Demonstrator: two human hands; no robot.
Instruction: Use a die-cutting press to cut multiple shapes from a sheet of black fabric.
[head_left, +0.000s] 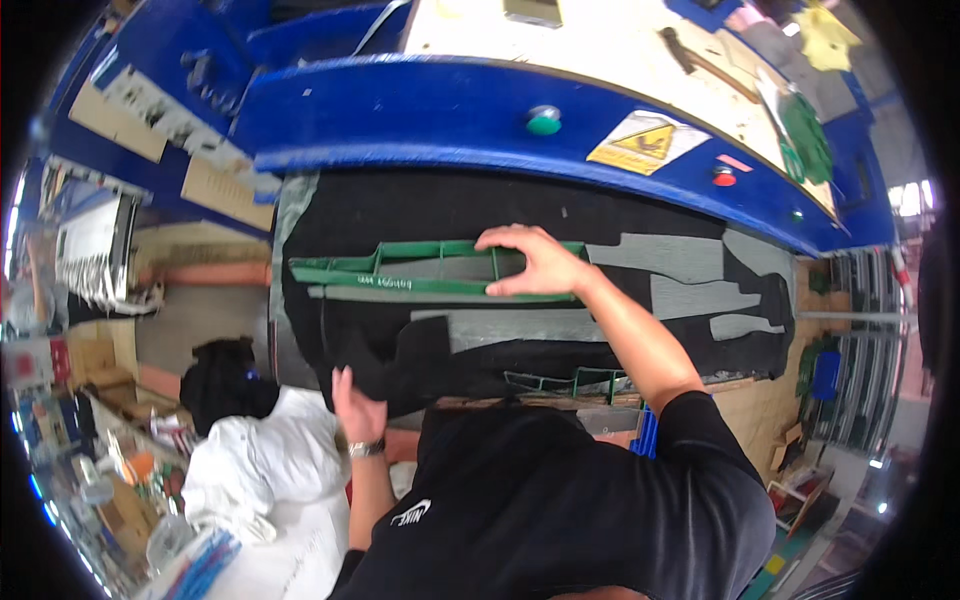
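A long green metal cutting die [400, 287] with cross bars lies over black fabric [420, 205] on the work surface. My right hand [535, 262] reaches across the die near its right part, fingers on the far wall and thumb on the near wall, gripping it. My left hand [358, 408] is raised near the fabric's front left edge, fingers stretched out, holding nothing. Around the die, grey cut-out shapes [685, 258] show in the black fabric. A second green cutting die [570, 383] lies at the front edge, partly hidden by my body and right arm.
A blue press beam [400, 115] with a green button [543, 120] and a red button [724, 177] spans the far side. On top are a hammer [710, 68] and green-handled scissors [790, 155]. White cloth [265, 460] and black cloth [225, 385] are piled at left.
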